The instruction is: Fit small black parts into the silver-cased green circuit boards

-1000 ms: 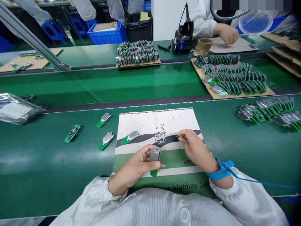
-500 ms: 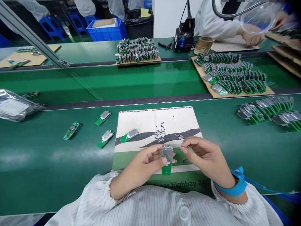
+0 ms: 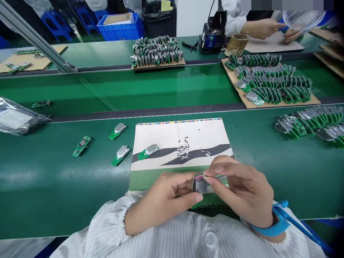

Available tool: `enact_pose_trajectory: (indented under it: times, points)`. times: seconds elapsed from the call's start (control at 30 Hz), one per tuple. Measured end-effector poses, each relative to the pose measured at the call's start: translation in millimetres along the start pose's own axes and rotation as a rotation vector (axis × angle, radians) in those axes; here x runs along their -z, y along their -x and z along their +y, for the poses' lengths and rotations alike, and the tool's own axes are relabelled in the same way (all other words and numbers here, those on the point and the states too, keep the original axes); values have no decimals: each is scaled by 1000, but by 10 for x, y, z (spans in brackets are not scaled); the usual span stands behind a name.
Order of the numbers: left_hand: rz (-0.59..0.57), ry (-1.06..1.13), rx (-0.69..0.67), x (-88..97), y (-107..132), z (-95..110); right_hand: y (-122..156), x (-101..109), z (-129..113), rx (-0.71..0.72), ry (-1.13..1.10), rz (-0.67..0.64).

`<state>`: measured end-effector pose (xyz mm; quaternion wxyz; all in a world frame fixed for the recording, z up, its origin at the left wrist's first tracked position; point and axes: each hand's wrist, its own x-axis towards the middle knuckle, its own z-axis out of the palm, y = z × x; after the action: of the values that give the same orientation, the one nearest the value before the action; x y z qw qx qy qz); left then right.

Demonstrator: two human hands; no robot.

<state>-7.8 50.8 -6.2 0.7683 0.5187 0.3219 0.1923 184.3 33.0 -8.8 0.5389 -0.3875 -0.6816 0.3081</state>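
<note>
We've got a long green tabletop (image 3: 53, 172) filling the view, with a second green belt (image 3: 134, 89) running beyond the grip. Far beyond the grip and to the right, a cardboard tray (image 3: 271, 84) carries rows of stacked boards, and a co-worker's hand (image 3: 260, 28) works near the top edge, separate from our person's hands. Just beyond the grip lies a printed paper sheet (image 3: 172, 134), with a scatter of tiny black parts (image 3: 182, 150) at its middle. To the left of the grip are a clear plastic bag (image 3: 18, 120) and loose green boards, including one silver-topped board (image 3: 148, 152) on the sheet. A blue wrist strap (image 3: 268, 224) circles the right wrist. Both hands meet above the near edge of the sheet: the left hand (image 3: 166, 202) pinches a silver-cased module (image 3: 199, 184) from the side, and the right hand (image 3: 239, 190) closes its fingertips at the module's upper edge around a thin sliver (image 3: 212, 175), too small for us to identify. We'd judge the module light and stiff, but its smooth metal case could slip, so we'd hold it by the case sides, clear of the exposed board edge. The sliver looks delicate and easy to drop, so only a fine fingertip pinch seems workable.
</note>
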Motion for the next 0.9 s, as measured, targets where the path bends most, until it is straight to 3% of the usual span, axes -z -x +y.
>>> enact_pose_trajectory:
  times: [0.67, 0.9]
  points:
    - [12, 18, 24, -13, 15, 37, -36, -9, -54, 111, 212, -49]
    - [19, -126, -2, -7, 8, 70, 18, -58, -17, -4, 60, 8]
